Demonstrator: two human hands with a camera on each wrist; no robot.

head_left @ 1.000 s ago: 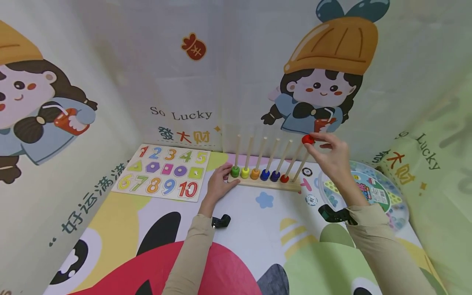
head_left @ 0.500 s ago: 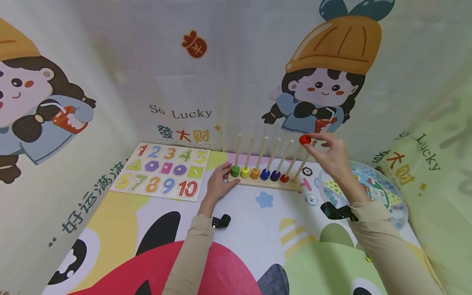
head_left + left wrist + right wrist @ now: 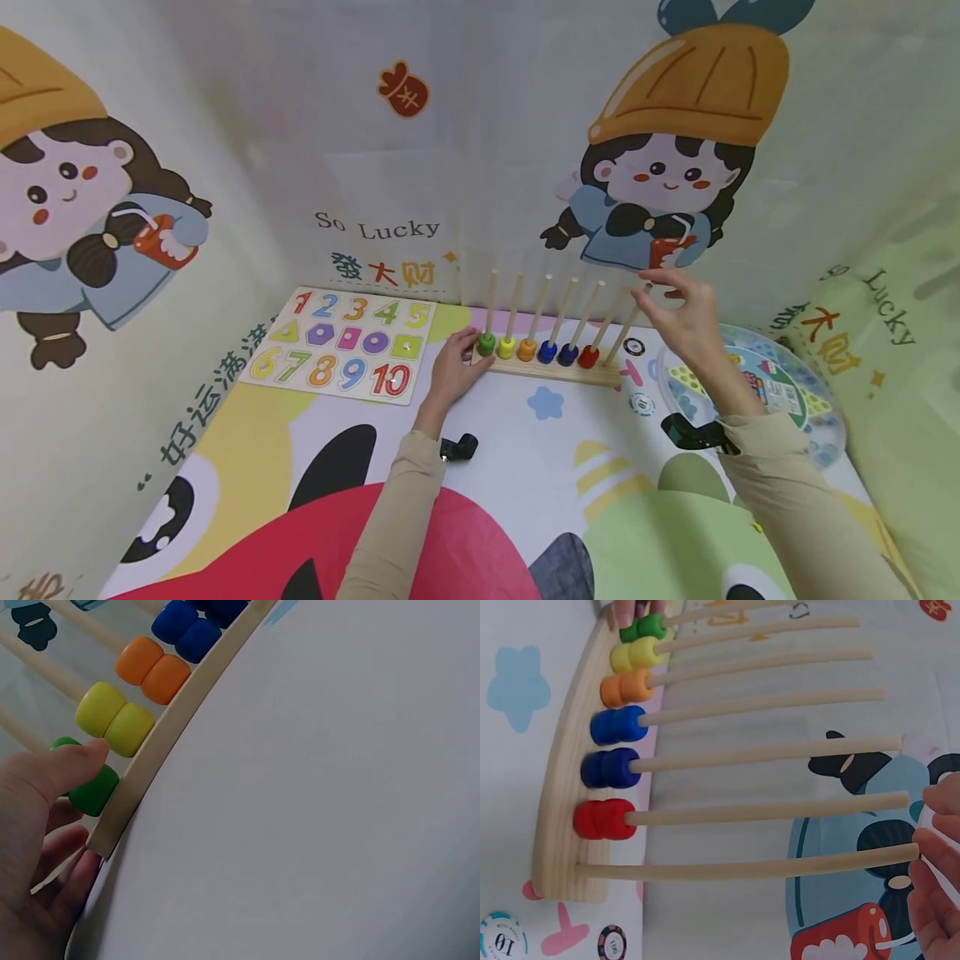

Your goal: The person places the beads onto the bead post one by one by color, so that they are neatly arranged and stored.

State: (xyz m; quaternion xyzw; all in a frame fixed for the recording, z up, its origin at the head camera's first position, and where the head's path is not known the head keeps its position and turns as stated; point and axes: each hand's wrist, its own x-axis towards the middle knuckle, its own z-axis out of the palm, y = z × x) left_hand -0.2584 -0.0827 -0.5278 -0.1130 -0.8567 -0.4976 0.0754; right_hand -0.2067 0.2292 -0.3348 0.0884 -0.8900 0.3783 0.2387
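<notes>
A wooden peg rack (image 3: 551,371) stands on the table, seven upright pegs in a row. Pairs of beads sit at the foot of six pegs: green (image 3: 94,792), yellow, orange, blue, dark blue and red (image 3: 604,820). The peg at the right end (image 3: 750,868) is bare. My left hand (image 3: 453,367) holds the rack's left end, thumb over the green beads and fingers behind the base. Up by the tops of the two rightmost pegs is my right hand (image 3: 686,315), holding nothing, thumb and fingers apart with the fingertips right at the bare peg's tip.
A number and shape puzzle board (image 3: 345,343) lies left of the rack. To the right is a round clear-rimmed game box (image 3: 813,379). Behind the rack hangs a printed curtain (image 3: 495,167). The tablecloth carries printed figures.
The red bead in my right hand went over the sixth peg and now sits at its foot with the other red bead. My left hand keeps its hold.
</notes>
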